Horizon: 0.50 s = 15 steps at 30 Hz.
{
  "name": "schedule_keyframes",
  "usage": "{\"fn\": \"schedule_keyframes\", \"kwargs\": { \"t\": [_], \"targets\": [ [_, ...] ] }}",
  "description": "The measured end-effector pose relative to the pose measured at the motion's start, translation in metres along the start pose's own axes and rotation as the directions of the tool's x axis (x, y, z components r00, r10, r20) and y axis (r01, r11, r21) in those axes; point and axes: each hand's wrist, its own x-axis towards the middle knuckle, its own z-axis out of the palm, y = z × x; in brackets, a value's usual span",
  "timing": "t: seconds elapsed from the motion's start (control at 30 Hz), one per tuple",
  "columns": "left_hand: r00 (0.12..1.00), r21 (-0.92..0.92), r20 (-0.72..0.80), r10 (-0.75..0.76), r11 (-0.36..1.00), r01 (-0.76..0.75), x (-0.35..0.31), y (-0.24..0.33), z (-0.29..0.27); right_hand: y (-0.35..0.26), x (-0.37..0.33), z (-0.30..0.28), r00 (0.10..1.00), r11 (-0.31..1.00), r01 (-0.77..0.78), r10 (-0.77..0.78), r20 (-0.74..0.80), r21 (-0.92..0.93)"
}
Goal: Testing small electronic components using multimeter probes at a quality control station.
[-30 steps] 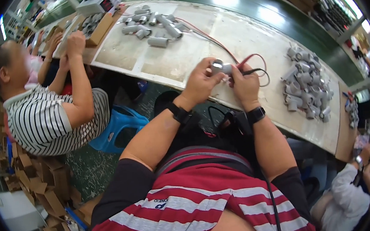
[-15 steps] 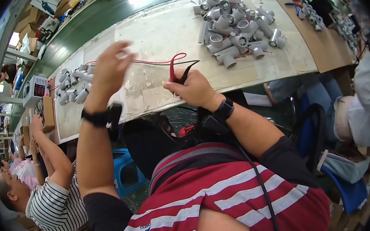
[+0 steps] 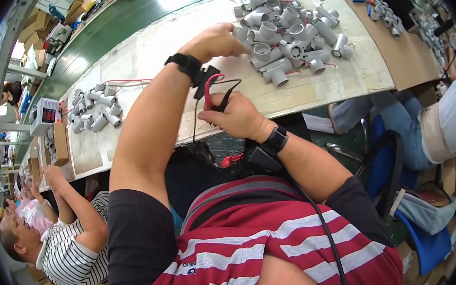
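My left hand (image 3: 217,42) reaches across the table to the left edge of a pile of grey pipe-like fittings (image 3: 268,30). Its fingers are apart around the nearest grey piece; whether they grip it is hard to see. My right hand (image 3: 238,118) is closed near the table's front edge on a red test lead (image 3: 207,95) and a black test lead (image 3: 227,97). Their tips poke out below the fingers. The red and black wires loop up from them, passing behind my left forearm.
A smaller group of grey fittings (image 3: 93,107) lies at the left, near a power supply (image 3: 45,116) with a red display. Beside it, a co-worker in a striped shirt (image 3: 76,250) sits at the table. Brown board (image 3: 390,55) covers the right end.
My left hand has swung right, from above the middle-left of the table to the large pile. My right hand still holds the two leads, in nearly the same place.
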Motion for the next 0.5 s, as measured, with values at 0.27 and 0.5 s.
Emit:
{"fn": "schedule_keyframes", "kwargs": {
  "t": [0.27,0.5],
  "targets": [
    [0.929,-0.197,-0.371,-0.008,0.978,-0.070,-0.168,-0.071,-0.026,-0.004,-0.001,0.014,0.951,0.905,-0.267,0.303,-0.062,0.331],
    [0.752,0.143,-0.630,0.193,0.981,-0.132,-0.270,-0.125,0.011,0.002,0.023,0.047,0.946,0.906,-0.129,0.234,-0.225,0.402]
  ]
}}
